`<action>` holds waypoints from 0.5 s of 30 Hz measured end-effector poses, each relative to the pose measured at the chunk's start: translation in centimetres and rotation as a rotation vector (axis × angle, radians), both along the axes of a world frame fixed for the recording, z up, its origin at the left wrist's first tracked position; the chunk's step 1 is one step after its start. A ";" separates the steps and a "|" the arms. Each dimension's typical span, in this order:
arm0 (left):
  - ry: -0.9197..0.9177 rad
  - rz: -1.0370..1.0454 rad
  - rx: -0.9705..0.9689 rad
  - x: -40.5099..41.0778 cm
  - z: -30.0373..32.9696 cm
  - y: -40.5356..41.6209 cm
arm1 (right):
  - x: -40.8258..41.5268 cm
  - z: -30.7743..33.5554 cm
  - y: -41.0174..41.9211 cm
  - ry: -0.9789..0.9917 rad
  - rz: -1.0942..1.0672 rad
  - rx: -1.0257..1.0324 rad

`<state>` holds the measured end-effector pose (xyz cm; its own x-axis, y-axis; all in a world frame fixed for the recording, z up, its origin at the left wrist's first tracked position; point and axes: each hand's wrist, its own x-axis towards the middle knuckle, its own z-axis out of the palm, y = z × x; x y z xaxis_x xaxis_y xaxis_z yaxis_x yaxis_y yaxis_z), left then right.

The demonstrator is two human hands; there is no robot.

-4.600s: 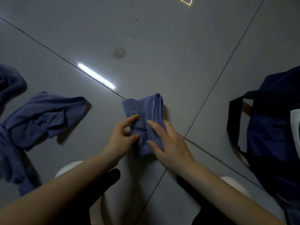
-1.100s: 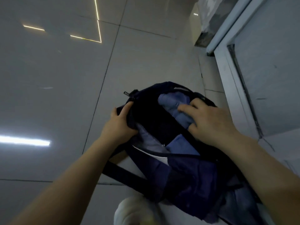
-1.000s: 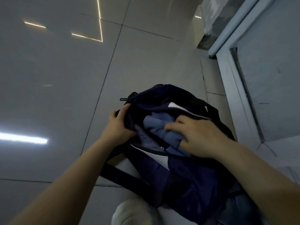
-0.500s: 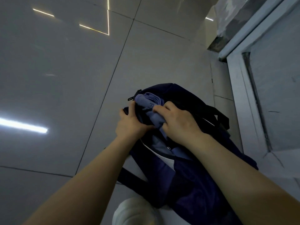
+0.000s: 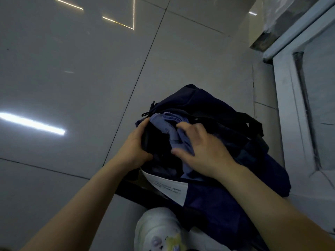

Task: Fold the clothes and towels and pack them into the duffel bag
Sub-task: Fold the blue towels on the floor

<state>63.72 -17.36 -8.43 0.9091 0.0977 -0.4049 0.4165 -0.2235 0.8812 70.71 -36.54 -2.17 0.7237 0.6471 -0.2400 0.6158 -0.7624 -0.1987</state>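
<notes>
A navy duffel bag (image 5: 213, 200) lies open on the tiled floor in front of me. A folded blue cloth (image 5: 169, 124) sticks up out of the bag's mouth at its far end. My left hand (image 5: 135, 148) grips the near-left rim of the opening and holds it apart. My right hand (image 5: 201, 151) lies over the blue cloth with its fingers curled on it, inside the opening. A white label (image 5: 168, 188) shows on the bag's inner flap below my hands. More blue fabric lies deeper in the bag, mostly hidden.
A white door frame and wall (image 5: 297, 105) run close along the bag's right side. Grey floor tiles (image 5: 72, 78) stretch to the left and ahead. A white shoe (image 5: 159, 232) shows at the bottom edge, touching the bag.
The folded blue cloth went from the floor into the bag. In the last second my right hand shifted it toward the bag's left end and now presses it lower; the left hand kept its grip on the rim.
</notes>
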 end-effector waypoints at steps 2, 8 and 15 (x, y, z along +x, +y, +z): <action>-0.006 -0.028 -0.033 -0.2 0.3 0.1 | 0.4 -0.4 -0.7 0.012 -0.069 0.066; 0.087 -0.131 0.263 0.1 1.8 0.8 | 0.3 -0.6 -0.1 0.126 -0.027 0.058; 0.050 0.002 0.253 -0.6 3.2 1.2 | -0.5 -0.6 0.3 0.188 0.111 -0.019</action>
